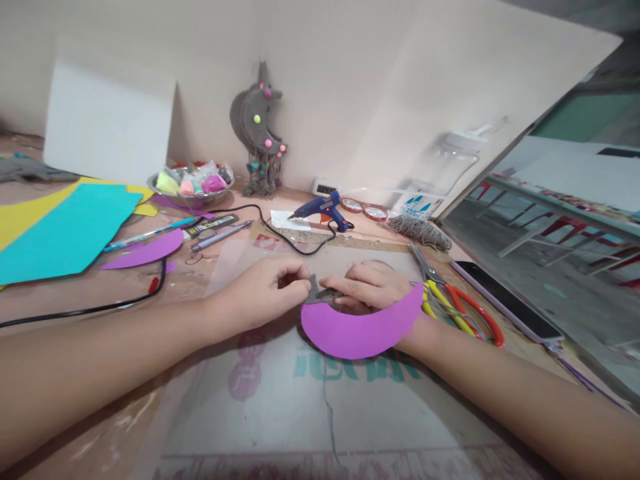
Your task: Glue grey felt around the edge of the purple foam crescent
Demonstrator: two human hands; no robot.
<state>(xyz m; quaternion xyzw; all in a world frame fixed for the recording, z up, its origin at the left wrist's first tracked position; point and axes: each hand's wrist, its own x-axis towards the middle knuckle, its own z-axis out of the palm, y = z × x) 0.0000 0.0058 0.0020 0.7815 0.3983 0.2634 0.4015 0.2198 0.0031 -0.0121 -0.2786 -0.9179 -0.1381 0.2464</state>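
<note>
A purple paper crescent (361, 331) is held up over the work mat, its points turned upward. At its left tip is a fuzzy grey strip (314, 291), which looks like yarn. The thumb and forefinger of my left hand (287, 288) are pinched together at this grey end. Behind the crescent, my right hand (373, 285) has its fingers bent, with the fingertips at a darker grey piece beside the tip. The crescent's edge covers part of my right palm and wrist, and exactly how those fingers grip is hard to see.
Scissors (457, 303) and a phone (507, 300) lie to the right, by a grey yarn skein (420, 231) and a bottle (435, 173). A blue glue gun (325, 210) with black cord stands behind. Left are coloured sheets (70, 230), pens, another purple piece (145, 252); a grey moon ornament (255, 120) hangs behind.
</note>
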